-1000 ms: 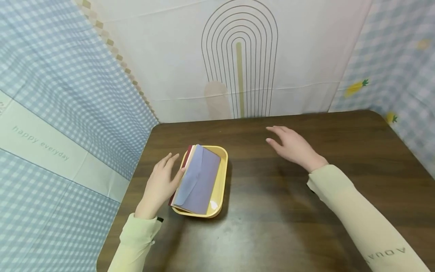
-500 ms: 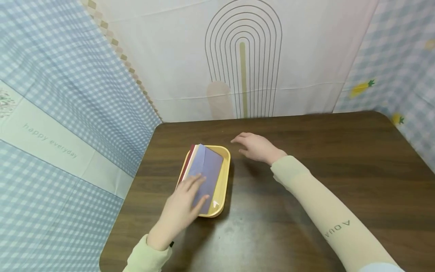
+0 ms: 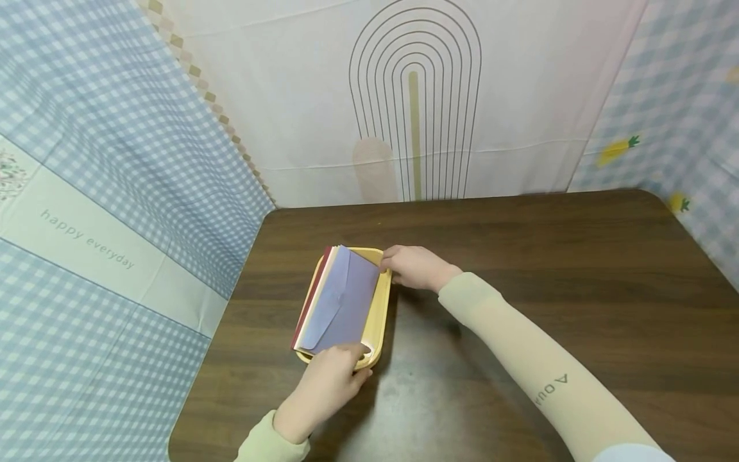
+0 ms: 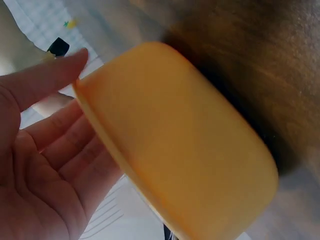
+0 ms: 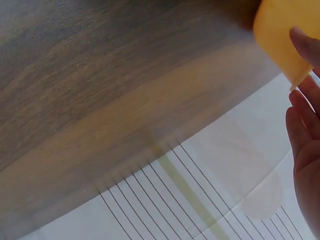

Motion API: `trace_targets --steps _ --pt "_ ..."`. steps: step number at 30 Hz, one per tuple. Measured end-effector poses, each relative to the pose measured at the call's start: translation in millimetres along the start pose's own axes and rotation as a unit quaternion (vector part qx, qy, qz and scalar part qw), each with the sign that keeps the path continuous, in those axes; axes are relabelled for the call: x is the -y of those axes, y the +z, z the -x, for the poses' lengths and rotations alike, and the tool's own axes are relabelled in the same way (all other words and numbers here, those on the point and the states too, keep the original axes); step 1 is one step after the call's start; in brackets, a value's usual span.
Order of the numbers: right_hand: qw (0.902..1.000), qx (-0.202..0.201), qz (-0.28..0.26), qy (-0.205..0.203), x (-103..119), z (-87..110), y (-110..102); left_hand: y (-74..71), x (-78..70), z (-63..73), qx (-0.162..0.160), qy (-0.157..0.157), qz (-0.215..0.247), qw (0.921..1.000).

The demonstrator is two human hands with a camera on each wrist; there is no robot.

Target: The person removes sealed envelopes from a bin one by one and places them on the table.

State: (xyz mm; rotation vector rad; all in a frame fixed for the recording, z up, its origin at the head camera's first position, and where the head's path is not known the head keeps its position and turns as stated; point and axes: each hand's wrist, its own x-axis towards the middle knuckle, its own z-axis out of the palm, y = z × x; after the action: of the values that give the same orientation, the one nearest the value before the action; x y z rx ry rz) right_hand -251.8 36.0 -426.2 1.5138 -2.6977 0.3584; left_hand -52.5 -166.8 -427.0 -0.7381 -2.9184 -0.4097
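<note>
A shallow yellow plastic bin (image 3: pixel 378 316) stands on the left half of the table in the head view. Inside it leans a stack of envelopes, a lavender envelope (image 3: pixel 353 296) on top, with cream edges and a dark red edge (image 3: pixel 312 300) behind. My left hand (image 3: pixel 330 386) grips the near rim by the right corner, fingers over the edge and thumb outside. At the far right corner my right hand (image 3: pixel 417 266) holds the rim the same way. The left wrist view shows the bin's outer wall (image 4: pixel 175 140) beside the thumb; the right wrist view catches only its corner (image 5: pixel 282 35).
The dark wooden table (image 3: pixel 519 256) reaches far to the right of the bin. A white cloth with an arch print (image 3: pixel 323 96) hangs along the back edge, and blue checked cloth (image 3: pixel 144 141) hangs at the left.
My right hand has come left from over the table to the bin's far right corner. My left hand has passed from the left side across the envelopes to the near rim and taken hold.
</note>
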Motion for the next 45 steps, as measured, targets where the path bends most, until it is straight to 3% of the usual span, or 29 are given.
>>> trace_targets --steps 7,11,21,27,32,35,39,45 --pt "0.9996 -0.013 0.022 -0.012 2 1.2 3 0.3 -0.4 -0.8 0.015 0.012 0.024 0.9995" --pt "0.9995 -0.017 0.022 -0.014 1 1.9 4 1.0 2.0 -0.4 0.009 0.012 0.015 0.9998" --pt "0.9976 -0.058 0.037 -0.008 -15 20.2 3 1.9 26.6 -11.6 -0.009 -0.019 -0.028 0.9994" --pt "0.9953 -0.087 0.042 -0.001 -27 42.1 3 6.8 58.9 -37.8 -0.004 -0.02 -0.026 0.9995" --pt "0.9961 -0.075 0.036 0.03 -32 58.6 2 10.2 88.2 -70.0 0.009 -0.013 -0.028 0.9995" --pt "0.9966 -0.065 0.032 0.04 -34 67.7 3 13.1 100.2 -90.4 0.011 0.008 -0.045 0.9989" --pt "0.996 -0.063 0.029 0.056 -39 81.2 3 17.5 106.0 -114.1 0.032 0.044 -0.052 0.9972" --pt "0.9937 -0.074 0.032 0.078 -50 105.2 0 24.2 99.5 -141.1 0.067 0.085 -0.031 0.9936"
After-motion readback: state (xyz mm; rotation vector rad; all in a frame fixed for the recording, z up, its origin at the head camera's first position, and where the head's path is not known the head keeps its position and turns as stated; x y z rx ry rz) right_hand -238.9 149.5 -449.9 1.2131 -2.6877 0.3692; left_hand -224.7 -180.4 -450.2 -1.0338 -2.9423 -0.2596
